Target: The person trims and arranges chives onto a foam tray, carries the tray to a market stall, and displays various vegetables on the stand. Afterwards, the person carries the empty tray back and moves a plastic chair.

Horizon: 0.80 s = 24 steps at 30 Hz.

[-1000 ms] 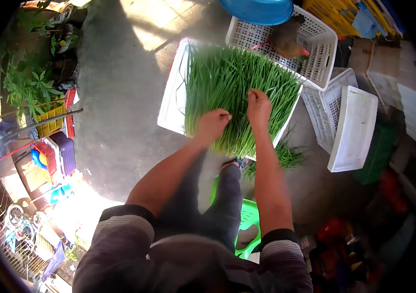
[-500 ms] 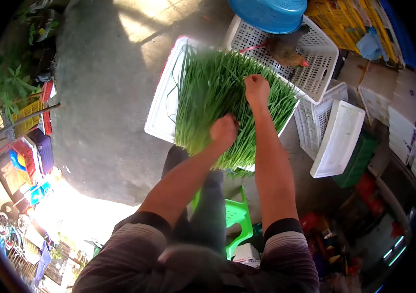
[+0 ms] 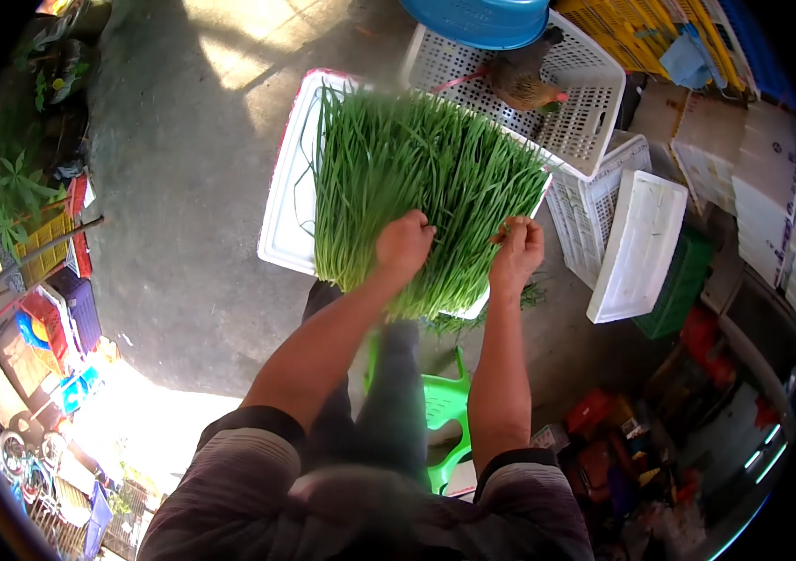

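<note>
A thick layer of long green chives (image 3: 374, 178) lies across a white foam tray (image 3: 287, 210) with red along its edge. My left hand (image 3: 405, 245) is closed low over the middle of the chives, its fingers curled into the blades; how many it grips is hidden. At the right edge of the pile, my right hand (image 3: 517, 254) pinches with thumb and fingertips, and a small bit of green shows there. Loose chive scraps (image 3: 533, 292) hang or lie just below the tray's lower right corner.
Behind the tray stands a white perforated crate (image 3: 594, 140) with a chicken (image 3: 521, 86) in it and a blue basin (image 3: 482, 21) on its edge. To the right are a white foam lid (image 3: 638, 248) and a green crate (image 3: 676, 285). A green plastic stool (image 3: 444, 402) stands near my legs.
My right hand has come back toward me and right, from over the pile to its right edge. My left hand stays low on the chives. The whole view has shifted slightly.
</note>
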Tool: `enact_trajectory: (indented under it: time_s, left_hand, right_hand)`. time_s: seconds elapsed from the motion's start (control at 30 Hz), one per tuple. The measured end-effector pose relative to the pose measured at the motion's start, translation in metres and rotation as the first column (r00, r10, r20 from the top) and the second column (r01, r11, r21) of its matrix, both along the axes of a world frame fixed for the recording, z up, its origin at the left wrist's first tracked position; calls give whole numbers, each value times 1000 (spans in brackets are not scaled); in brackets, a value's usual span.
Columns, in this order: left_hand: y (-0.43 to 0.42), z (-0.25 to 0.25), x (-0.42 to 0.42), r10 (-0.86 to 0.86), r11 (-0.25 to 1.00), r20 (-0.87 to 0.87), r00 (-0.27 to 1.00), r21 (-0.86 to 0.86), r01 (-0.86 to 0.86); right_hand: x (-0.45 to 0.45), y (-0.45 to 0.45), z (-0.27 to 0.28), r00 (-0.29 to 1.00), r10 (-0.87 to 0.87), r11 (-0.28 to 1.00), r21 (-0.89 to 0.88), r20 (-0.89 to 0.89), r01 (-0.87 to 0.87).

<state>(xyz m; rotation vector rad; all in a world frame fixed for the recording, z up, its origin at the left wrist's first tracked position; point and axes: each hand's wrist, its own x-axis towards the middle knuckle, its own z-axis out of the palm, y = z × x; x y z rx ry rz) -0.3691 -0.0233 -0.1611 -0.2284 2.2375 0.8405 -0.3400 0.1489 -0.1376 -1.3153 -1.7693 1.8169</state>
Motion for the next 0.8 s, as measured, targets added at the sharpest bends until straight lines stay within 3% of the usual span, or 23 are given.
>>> enact_trajectory:
  time_s: [0.03, 0.1, 0.13, 0.2, 0.23, 0.27, 0.33, 0.37, 0.4, 0.47, 0.57, 0.6, 0.67, 0.73, 0.8]
  left_hand:
    - [-1, 3, -1, 23, 1000, -6, 1000, 21, -23]
    - [-12, 9, -4, 133, 980, 43, 990, 144, -138]
    - [-19, 12, -8, 186, 959, 71, 980, 202, -196]
    - [-41, 25, -21, 182, 973, 7, 983, 141, -181]
    - [-54, 26, -28, 182, 978, -30, 983, 106, -178]
    - [-67, 20, -36, 204, 976, -82, 975, 88, -197]
    - [-90, 11, -35, 227, 974, -153, 962, 52, -222]
    - [-96, 6, -39, 225, 974, -146, 963, 69, -217]
    - [-101, 3, -45, 225, 973, -142, 964, 86, -215]
    - [-98, 3, -49, 197, 975, -130, 972, 131, -180]
    - [-67, 2, -52, 83, 972, -158, 984, 230, -45]
    - [-55, 3, -53, 81, 969, -124, 989, 243, -49]
    - [-29, 5, -60, 78, 960, -55, 995, 274, -60]
    - [-15, -10, -61, 35, 971, -137, 990, 241, 0]
    - [-9, -20, -65, 10, 976, -176, 984, 215, 29]
  right_hand:
    - [36, 11, 0, 999, -43, 998, 53, -16, 44]
    - [122, 32, 4, 972, -119, 989, 107, 201, 99]
    - [185, 49, -20, 910, -61, 939, 333, 410, -87]
    - [289, 75, -58, 678, 5, 774, 426, 735, -468]
    - [336, 86, -78, 531, 17, 571, 428, 847, -701]
    - [362, 90, -81, 455, -32, 393, 430, 890, -813]
    - [339, 85, -42, 530, 48, 456, 453, 847, -766]
    - [282, 78, -28, 632, 102, 756, 353, 768, -551]
    - [233, 73, -32, 737, 104, 945, 165, 668, -283]
    - [177, 68, -63, 845, 147, 930, 219, 515, -295]
    - [34, 17, -31, 939, 271, 962, -43, 213, -268]
    - [1, 3, -28, 924, 351, 936, -35, 150, -350]
    - [-56, -26, -28, 889, 452, 890, -102, 69, -444]
    - [-89, -38, -57, 779, 624, 781, -35, 63, -623]
    - [-108, -36, -103, 752, 636, 755, 59, 176, -653]
